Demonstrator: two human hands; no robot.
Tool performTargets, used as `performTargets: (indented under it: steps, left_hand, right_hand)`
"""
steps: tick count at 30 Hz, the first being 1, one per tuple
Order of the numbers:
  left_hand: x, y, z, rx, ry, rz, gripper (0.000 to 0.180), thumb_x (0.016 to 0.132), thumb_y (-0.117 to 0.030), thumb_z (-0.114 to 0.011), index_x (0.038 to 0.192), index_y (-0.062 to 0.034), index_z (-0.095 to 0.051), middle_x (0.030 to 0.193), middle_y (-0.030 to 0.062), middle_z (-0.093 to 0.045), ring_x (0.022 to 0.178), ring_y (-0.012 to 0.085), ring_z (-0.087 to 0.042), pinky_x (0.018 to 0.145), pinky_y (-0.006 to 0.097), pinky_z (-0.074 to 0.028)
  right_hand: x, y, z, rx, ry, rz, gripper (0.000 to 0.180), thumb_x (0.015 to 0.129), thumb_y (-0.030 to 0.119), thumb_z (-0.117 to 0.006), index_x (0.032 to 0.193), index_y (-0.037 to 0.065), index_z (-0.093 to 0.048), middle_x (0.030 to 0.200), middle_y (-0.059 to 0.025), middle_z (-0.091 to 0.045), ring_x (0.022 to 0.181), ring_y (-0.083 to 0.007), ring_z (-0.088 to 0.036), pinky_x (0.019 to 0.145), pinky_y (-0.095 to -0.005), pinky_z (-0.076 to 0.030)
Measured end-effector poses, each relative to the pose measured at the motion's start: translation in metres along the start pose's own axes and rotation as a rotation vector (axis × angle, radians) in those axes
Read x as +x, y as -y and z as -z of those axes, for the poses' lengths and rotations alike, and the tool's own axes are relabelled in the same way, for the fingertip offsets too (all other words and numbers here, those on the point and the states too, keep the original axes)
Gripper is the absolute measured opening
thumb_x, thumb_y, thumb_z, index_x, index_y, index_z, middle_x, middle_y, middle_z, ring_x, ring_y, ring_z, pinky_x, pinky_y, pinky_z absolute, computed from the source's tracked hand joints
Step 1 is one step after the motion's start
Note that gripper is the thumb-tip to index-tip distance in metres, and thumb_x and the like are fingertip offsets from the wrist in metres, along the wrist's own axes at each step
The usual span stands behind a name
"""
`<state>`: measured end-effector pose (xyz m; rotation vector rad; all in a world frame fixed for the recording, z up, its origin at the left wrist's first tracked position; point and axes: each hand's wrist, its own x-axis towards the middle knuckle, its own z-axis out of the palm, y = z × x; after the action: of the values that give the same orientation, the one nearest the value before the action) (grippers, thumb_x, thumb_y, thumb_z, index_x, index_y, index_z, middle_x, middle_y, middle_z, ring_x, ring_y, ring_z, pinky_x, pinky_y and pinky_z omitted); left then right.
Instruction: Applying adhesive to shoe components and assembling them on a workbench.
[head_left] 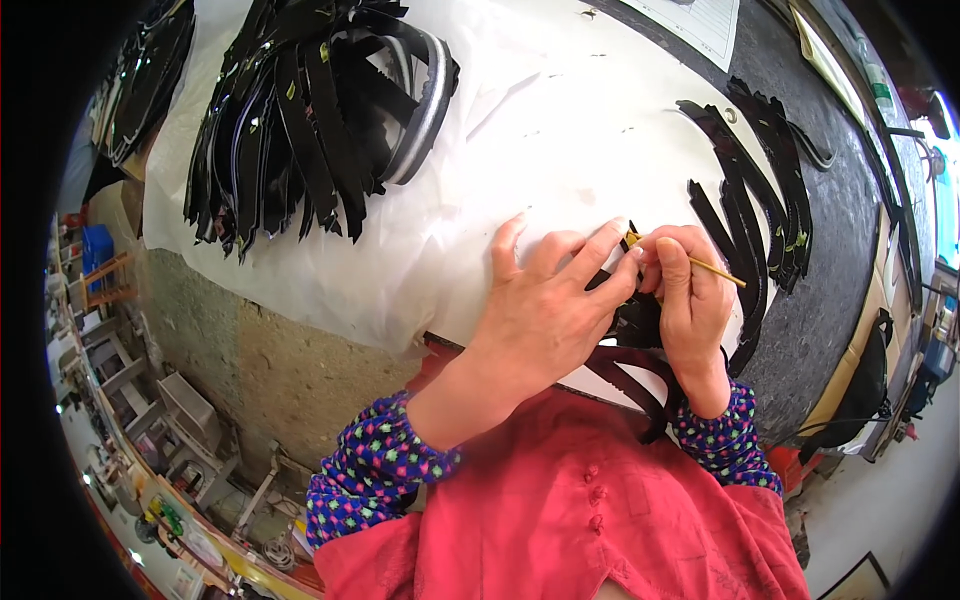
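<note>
My right hand (690, 310) pinches a thin yellow stick (722, 273), whose back end slants out to the right past the fingers. Beside it, my left hand (550, 310) lies with fingers spread on the white sheet (560, 130). Its index finger and thumb reach a black strip (600, 280) by the right fingertips. A small yellowish bit shows where the two hands meet, but the fingers hide most of that spot. More dark strips hang near the table's front edge below the hands. To the right of my right hand lie several ragged-ended black strips (745, 225).
A large bundle of black strips (290, 130) lies at the far left, with a looped, pale-lined band (432, 100) at its side. Another dark bundle (150, 80) is further left. A printed paper (695, 25) rests at the back on the dark tabletop (820, 250).
</note>
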<state>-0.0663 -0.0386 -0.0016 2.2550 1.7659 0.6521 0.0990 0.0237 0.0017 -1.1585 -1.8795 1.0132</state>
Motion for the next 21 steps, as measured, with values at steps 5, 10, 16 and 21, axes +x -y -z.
performTargets:
  steps: [5, 10, 16, 21]
  left_hand:
    - [0.001, 0.000, -0.002, 0.000, -0.024, 0.001, 0.033, 0.088, -0.024, -0.070, 0.121, -0.0236, -0.070, 0.138, -0.0035, -0.057, 0.111, 0.0141, -0.052, 0.111, 0.049, -0.022]
    - [-0.002, 0.001, -0.003, 0.003, -0.029, 0.000, 0.035, 0.088, -0.024, -0.070, 0.123, -0.0247, -0.069, 0.138, -0.0038, -0.057, 0.110, 0.0142, -0.052, 0.111, 0.049, -0.023]
    - [-0.004, 0.000, -0.008, 0.004, -0.078, 0.000, 0.041, 0.087, -0.024, -0.071, 0.128, -0.0262, -0.068, 0.138, -0.0048, -0.057, 0.111, 0.0143, -0.051, 0.111, 0.048, -0.024]
    - [-0.006, -0.001, -0.007, -0.029, -0.110, 0.038, 0.040, 0.091, -0.022, -0.070, 0.130, -0.0216, -0.067, 0.138, -0.0016, -0.057, 0.114, 0.0164, -0.053, 0.110, 0.046, -0.026]
  right_hand:
    - [0.000, -0.004, 0.001, 0.018, 0.012, -0.025, 0.014, 0.105, 0.007, -0.055, 0.098, -0.002, -0.064, 0.083, -0.0085, -0.063, 0.059, -0.0118, -0.056, 0.054, -0.0254, -0.044]
    - [0.000, 0.000, 0.004, 0.019, 0.055, -0.070, 0.016, 0.105, 0.009, -0.055, 0.098, -0.002, -0.064, 0.085, -0.0082, -0.063, 0.059, -0.0110, -0.056, 0.055, -0.0249, -0.045]
    - [-0.007, 0.007, 0.015, -0.313, -0.077, 0.063, 0.015, 0.091, 0.003, -0.071, 0.103, -0.001, -0.064, 0.095, -0.0126, -0.065, 0.079, -0.0239, -0.064, 0.070, -0.0330, -0.052]
    - [-0.017, 0.007, 0.007, -0.375, -0.040, 0.157, 0.020, 0.084, -0.001, -0.072, 0.101, 0.002, -0.062, 0.098, -0.0127, -0.065, 0.092, -0.0326, -0.062, 0.081, -0.0402, -0.050]
